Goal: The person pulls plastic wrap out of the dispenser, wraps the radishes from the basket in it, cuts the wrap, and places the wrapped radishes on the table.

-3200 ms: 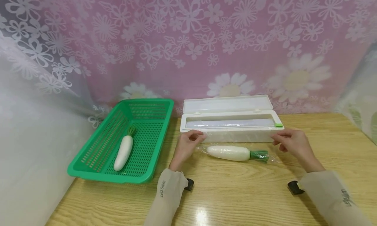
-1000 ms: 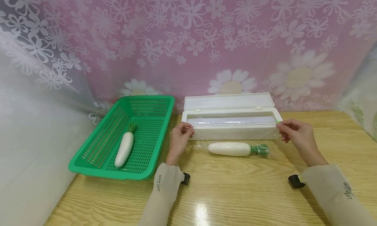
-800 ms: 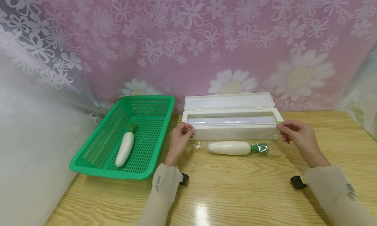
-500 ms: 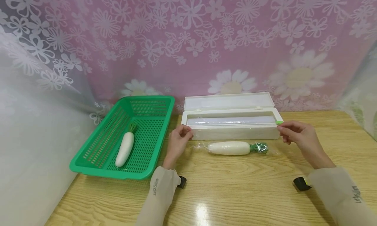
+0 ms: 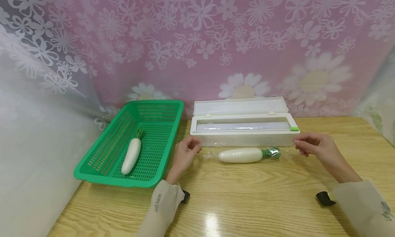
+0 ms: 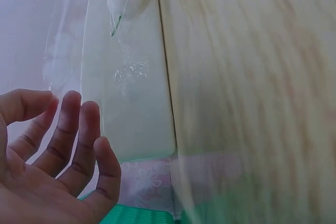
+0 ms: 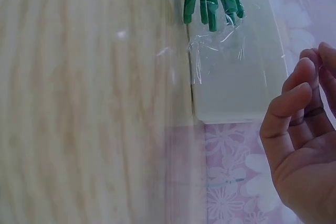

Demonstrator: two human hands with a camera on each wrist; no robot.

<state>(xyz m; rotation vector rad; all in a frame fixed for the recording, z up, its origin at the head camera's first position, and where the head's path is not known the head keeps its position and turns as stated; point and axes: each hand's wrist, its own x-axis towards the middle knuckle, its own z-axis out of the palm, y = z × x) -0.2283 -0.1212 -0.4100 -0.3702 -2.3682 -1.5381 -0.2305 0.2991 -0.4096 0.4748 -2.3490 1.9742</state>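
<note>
A white radish with green stalks lies on the table, wrapped in clear cling film whose loose ends stick out on both sides. My left hand pinches an edge of the film between thumb and index finger, left of the radish. On the other side my right hand pinches the film with thumb and fingertips, beyond the stalks. Right behind the radish stands the white cling film box, its lid raised, with the roll inside. A green slider sits at the box's right end.
At the left stands a green plastic basket with a second, bare white radish in it. A pink floral curtain hangs behind the wooden table.
From beside the box's front rim, both hands have come down toward me, and the right has also gone outward. The green slider now shows uncovered. The radish has stayed almost in place.
</note>
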